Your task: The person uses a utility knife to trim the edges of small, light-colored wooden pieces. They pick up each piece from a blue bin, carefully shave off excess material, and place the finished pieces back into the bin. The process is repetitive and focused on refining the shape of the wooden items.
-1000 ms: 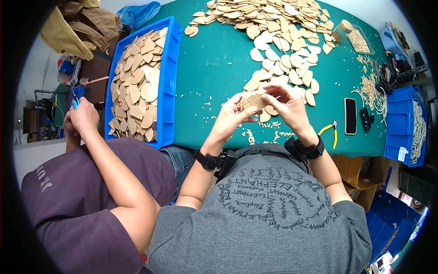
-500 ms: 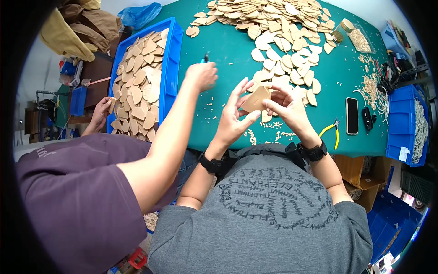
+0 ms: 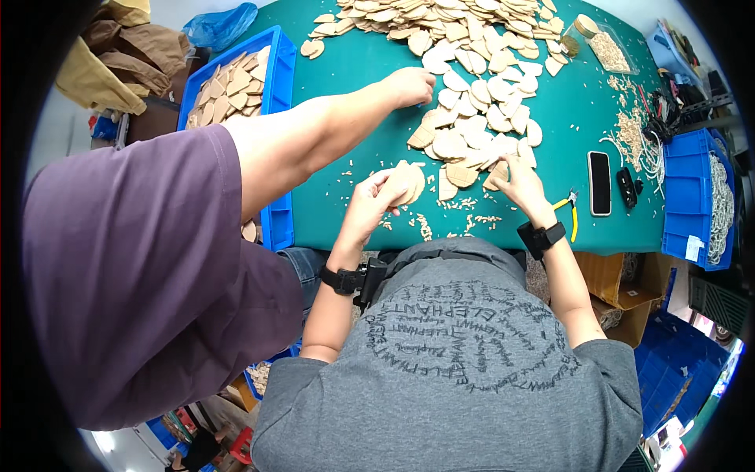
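Having just parted, so that each works alone, the left hand [image 3: 366,208] pinches tan pieces [image 3: 406,182] while the right hand [image 3: 521,187] touches a loose piece [image 3: 496,177], grip unclear, beside the pile [image 3: 451,144] on the table [image 3: 562,161] ahead.

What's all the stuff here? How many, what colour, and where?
Tabletop: one, green, centre.
Flat rounded pieces: too many to count, tan, on tabletop and in left crate.
Left crate: one, blue, tabletop's left.
Right crate: one, blue, far right.
Phone: one, black, tabletop's right.
Pliers: one, yellow-handled, near phone.
Scraps: many, tan, scattered on tabletop.
Plastic bag: one, blue, upper left.
Co-worker: one, purple top, left.
Wristbands: two, black, both wrists.
Left hand: one, bare, holding pieces.
Right hand: one, bare, touching a piece.
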Available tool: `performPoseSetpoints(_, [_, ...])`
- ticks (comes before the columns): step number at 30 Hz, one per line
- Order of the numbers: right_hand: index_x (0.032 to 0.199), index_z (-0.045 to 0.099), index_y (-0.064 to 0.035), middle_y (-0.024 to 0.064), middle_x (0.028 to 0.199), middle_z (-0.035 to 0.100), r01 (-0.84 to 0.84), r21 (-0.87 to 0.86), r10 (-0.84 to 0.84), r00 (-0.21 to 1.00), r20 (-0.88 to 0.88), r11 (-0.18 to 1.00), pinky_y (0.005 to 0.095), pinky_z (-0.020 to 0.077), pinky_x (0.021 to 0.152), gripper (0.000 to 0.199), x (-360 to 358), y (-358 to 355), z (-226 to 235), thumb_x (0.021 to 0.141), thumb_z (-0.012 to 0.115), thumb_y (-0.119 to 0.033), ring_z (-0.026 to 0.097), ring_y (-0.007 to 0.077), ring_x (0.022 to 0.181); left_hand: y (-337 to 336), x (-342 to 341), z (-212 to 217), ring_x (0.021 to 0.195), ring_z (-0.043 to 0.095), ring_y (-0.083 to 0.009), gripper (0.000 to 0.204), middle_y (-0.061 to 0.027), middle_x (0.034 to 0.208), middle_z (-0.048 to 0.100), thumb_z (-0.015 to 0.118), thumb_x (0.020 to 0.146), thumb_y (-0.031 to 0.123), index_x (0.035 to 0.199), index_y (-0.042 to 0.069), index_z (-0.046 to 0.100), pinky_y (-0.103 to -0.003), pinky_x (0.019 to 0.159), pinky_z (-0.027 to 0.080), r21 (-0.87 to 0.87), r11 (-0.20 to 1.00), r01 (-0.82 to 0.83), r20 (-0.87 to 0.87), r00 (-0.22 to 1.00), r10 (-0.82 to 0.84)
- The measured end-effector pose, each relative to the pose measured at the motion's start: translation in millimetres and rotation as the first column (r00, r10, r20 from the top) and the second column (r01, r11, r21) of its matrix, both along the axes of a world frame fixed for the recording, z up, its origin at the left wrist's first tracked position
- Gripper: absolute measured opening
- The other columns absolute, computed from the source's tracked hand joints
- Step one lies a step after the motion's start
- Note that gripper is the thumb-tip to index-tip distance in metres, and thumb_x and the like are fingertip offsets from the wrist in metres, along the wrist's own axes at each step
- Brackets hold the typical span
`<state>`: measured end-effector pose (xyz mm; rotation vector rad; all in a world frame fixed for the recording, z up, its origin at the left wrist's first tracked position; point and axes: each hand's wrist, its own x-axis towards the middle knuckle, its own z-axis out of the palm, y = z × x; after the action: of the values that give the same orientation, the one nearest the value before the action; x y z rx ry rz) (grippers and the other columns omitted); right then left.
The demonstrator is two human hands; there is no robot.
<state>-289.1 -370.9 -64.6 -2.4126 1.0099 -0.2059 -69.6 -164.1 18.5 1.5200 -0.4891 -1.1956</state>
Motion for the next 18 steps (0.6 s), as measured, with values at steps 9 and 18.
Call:
performPoseSetpoints(9, [0.116, 0.054, -0.0077, 0.0146, 0.108, 0.054, 0.478, -0.091, -0.484, 0.872, -0.064, 0.873, 0.0417, 0.0454, 0.083, 0.053, -55.1, 10.0, -12.9, 0.076, 0.068, -0.040, 0.051, 0.0312, 0.105, -3.7, -6.1, 7.1, 0.072, 0.057, -0.0048, 0.036, -0.0015, 0.094, 0.064, 0.063, 0.085, 0.022, 0.115, 0.002, 0.059, -0.019, 0.053, 0.043, 0.025, 0.999, -0.035, -0.012, 0.999, 0.036])
performPoseSetpoints(18, [0.138, 0.028, -0.0025, 0.0284, 0.122, 0.042, 0.722, -0.070, -0.696, 0.629, -0.346, 0.688, 0.0467, 0.0392, 0.093, 0.081, -128.3, 19.8, -38.8, 0.076, 0.066, -0.037, 0.044, 0.0411, 0.113, -21.3, -13.0, 15.2, 0.071, 0.055, -0.0045, 0.037, -0.0003, 0.091, 0.063, 0.064, 0.084, 0.022, 0.114, 0.002, 0.059, -0.019, 0.053, 0.043, -0.055, 0.998, 0.001, -0.093, 0.996, -0.006])
